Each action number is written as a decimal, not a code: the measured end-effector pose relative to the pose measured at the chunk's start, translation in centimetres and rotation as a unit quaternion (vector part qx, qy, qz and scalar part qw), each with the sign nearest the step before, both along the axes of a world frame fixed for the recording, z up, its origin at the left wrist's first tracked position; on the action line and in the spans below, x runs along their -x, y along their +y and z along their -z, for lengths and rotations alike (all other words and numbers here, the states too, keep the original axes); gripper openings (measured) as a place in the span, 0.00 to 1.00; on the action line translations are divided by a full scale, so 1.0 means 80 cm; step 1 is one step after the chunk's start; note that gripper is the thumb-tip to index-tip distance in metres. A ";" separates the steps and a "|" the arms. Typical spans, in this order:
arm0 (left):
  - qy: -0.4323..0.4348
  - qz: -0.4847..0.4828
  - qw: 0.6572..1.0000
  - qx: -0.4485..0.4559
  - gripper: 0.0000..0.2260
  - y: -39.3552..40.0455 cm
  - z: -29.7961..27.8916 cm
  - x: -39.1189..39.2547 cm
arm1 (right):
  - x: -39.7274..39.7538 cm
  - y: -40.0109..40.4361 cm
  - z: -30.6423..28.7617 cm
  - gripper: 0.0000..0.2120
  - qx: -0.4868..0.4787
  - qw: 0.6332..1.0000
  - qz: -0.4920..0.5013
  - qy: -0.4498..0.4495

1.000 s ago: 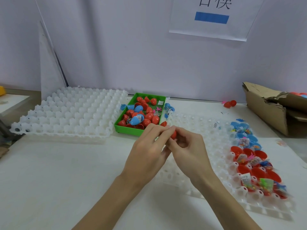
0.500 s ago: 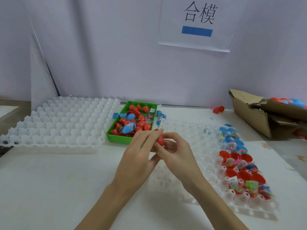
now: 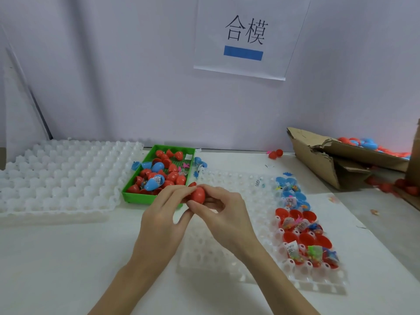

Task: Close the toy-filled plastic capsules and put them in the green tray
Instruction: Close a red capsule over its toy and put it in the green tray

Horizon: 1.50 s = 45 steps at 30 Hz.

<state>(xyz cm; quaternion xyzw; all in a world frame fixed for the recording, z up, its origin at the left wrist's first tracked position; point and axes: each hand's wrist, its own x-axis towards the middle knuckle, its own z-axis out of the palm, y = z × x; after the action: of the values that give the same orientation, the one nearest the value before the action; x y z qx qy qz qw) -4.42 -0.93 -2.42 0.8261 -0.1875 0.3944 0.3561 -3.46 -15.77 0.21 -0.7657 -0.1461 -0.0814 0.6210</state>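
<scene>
While both hands' fingers [image 3: 175, 196] pinch the red egg-shaped plastic capsule [image 3: 198, 195], it seems pressed closed. Next, it drops into the green plastic tray [image 3: 138, 198].

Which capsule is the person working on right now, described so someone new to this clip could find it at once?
Start at the green tray in the middle of the white table, then drop to its near right corner, where both hands meet. The red capsule is pinched there between the left hand and the right hand. Unlike the capsules lying in the tray, it is held in the air.
</scene>
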 end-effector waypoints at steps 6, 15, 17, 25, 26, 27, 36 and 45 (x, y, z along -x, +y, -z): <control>-0.018 0.000 1.000 0.003 0.14 0.003 -0.001 0.000 | -0.001 -0.001 0.003 0.14 0.049 0.998 0.002 -0.031; 0.056 0.021 0.998 -0.017 0.22 0.008 0.009 -0.005 | 0.008 0.010 -0.001 0.18 -0.058 0.995 -0.015 0.078; 0.059 0.029 0.998 -0.016 0.23 0.009 0.006 -0.003 | 0.006 0.005 -0.006 0.11 -0.156 0.980 0.000 0.125; 0.046 0.018 0.999 -0.015 0.17 0.011 0.001 -0.005 | -0.119 -0.155 -0.132 0.14 -0.754 0.644 0.004 0.130; 0.050 0.017 0.998 -0.022 0.17 0.011 0.000 -0.005 | -0.126 -0.168 -0.138 0.14 -0.743 0.659 0.013 0.118; 0.054 0.018 0.998 -0.027 0.17 0.012 -0.001 -0.005 | -0.129 -0.180 -0.136 0.15 -0.707 0.696 0.025 0.123; 0.061 0.043 0.996 -0.059 0.11 0.009 0.001 -0.003 | -0.090 -0.216 -0.046 0.06 0.418 0.903 0.058 0.075; 0.064 0.058 0.992 -0.093 0.06 0.008 0.000 -0.001 | -0.077 -0.212 -0.053 0.02 0.601 0.795 0.011 0.079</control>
<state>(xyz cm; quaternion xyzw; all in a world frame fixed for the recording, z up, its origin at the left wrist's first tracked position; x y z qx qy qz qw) -4.31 -0.32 -2.42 0.8668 -0.2478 0.2999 0.3118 2.73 -32.72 4.41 -0.9902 -0.1073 0.0769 0.0445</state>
